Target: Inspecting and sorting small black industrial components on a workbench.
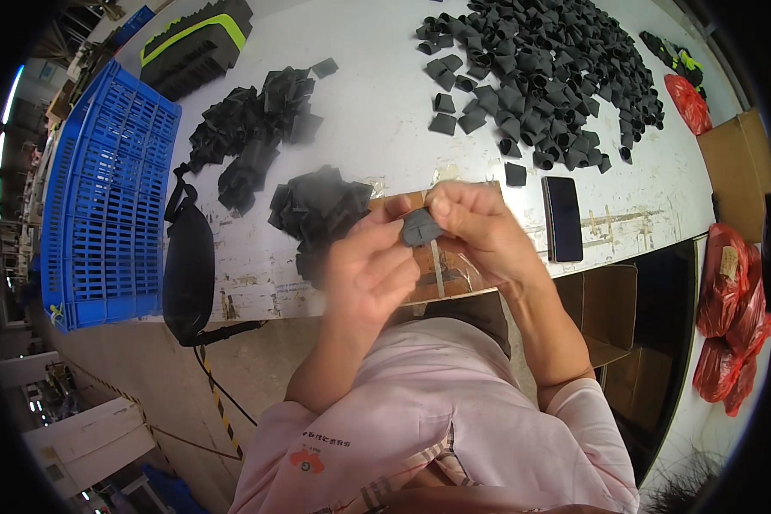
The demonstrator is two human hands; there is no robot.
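Near the table's front edge, a small dark grey piece of fabric-like material is held up between my two hands. My left hand pinches its left side, fingers curled. The thumb and fingers of my right hand are closed at its upper right edge. Under my hands lies a brown cardboard sheet with clear tape on it. Just beyond my left hand is a loose heap of flat dark pieces, partly hidden by that hand. Another heap of flat dark pieces spreads farther back on the left.
A large pile of curled dark pieces covers the far right. A phone lies right of my hands. A blue crate and a black bag stand left. Red plastic bags hang right, below a cardboard box.
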